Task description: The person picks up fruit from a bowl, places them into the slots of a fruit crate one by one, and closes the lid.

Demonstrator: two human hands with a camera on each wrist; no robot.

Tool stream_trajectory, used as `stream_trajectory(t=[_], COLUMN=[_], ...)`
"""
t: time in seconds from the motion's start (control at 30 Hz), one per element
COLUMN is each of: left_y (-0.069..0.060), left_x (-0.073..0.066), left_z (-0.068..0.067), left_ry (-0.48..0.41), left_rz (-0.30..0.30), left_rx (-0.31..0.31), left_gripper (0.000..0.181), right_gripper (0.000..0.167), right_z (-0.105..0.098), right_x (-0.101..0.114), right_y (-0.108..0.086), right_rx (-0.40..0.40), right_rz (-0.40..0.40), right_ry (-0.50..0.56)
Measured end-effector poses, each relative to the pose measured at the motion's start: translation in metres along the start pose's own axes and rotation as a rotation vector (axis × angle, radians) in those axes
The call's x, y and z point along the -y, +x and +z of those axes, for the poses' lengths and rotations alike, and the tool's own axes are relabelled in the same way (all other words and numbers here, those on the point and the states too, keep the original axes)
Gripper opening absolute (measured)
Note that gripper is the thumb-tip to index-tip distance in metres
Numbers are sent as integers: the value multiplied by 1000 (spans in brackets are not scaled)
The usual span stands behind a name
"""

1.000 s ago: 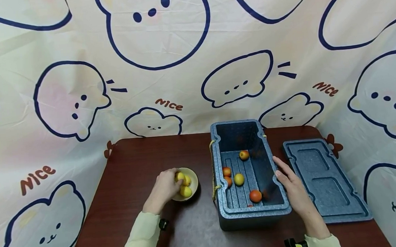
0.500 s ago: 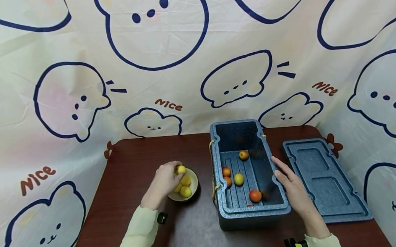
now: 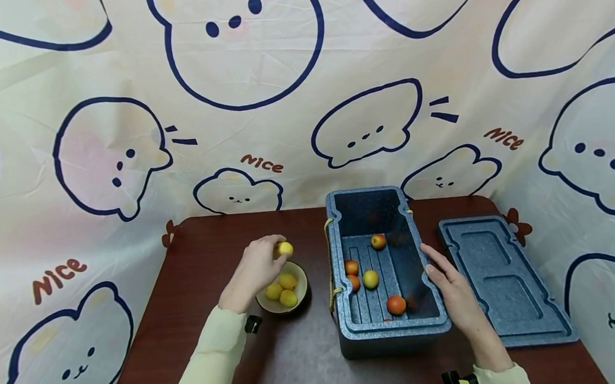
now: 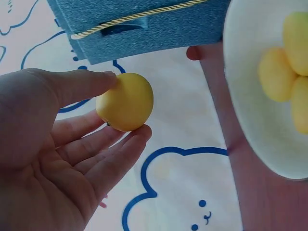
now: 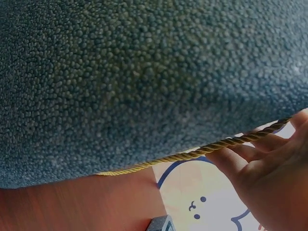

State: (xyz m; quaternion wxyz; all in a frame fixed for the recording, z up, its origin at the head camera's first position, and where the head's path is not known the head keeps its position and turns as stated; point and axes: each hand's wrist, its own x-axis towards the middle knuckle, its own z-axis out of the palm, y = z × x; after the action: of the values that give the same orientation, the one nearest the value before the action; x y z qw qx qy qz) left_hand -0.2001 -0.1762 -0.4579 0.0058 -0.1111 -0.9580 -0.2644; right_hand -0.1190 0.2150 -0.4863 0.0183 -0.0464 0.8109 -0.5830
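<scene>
The left hand (image 3: 255,270) pinches a yellow fruit (image 4: 127,102) between thumb and fingers, above the worktop (image 3: 304,371) near the bowl (image 4: 250,120). The right hand (image 3: 458,297) rests on the box (image 3: 395,345), fingers nearly straight.

A blue-grey, pebbly foam box (image 5: 144,72) looms from nine o'clock through twelve to three. Its twisted golden rope (image 5: 231,141) meets the right hand's (image 5: 274,175) fingers towards four; a reddish-brown wooden desk (image 5: 86,207) shows at seven.
</scene>
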Motion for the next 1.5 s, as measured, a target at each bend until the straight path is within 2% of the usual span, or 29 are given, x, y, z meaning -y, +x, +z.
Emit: stream_trajectory(t=[0.47,0.7,0.83,1.03,1.5], left_y=[17,24,27,31,37], left_x=[-24,-38,-42,-47,-60], left_z=[-22,-28,-30,-33,-37], left_ry=[5,3,-4,7,35], left_rz=[109,157,171,192,198], left_rx=[-16,-17,-10,-34,-47], left_gripper=[37,37,36,35,35], right_gripper=[50,51,51,51,51], right_z=[-2,-2,-3,-3,-2], right_x=[3,5,5,5,3], right_y=[0,-1,-1,-1,-1], right_rx=[19,23,27,30,32], right_rz=[-13,18,21,20,-5], right_ry=[4,0,-7,-10,-1])
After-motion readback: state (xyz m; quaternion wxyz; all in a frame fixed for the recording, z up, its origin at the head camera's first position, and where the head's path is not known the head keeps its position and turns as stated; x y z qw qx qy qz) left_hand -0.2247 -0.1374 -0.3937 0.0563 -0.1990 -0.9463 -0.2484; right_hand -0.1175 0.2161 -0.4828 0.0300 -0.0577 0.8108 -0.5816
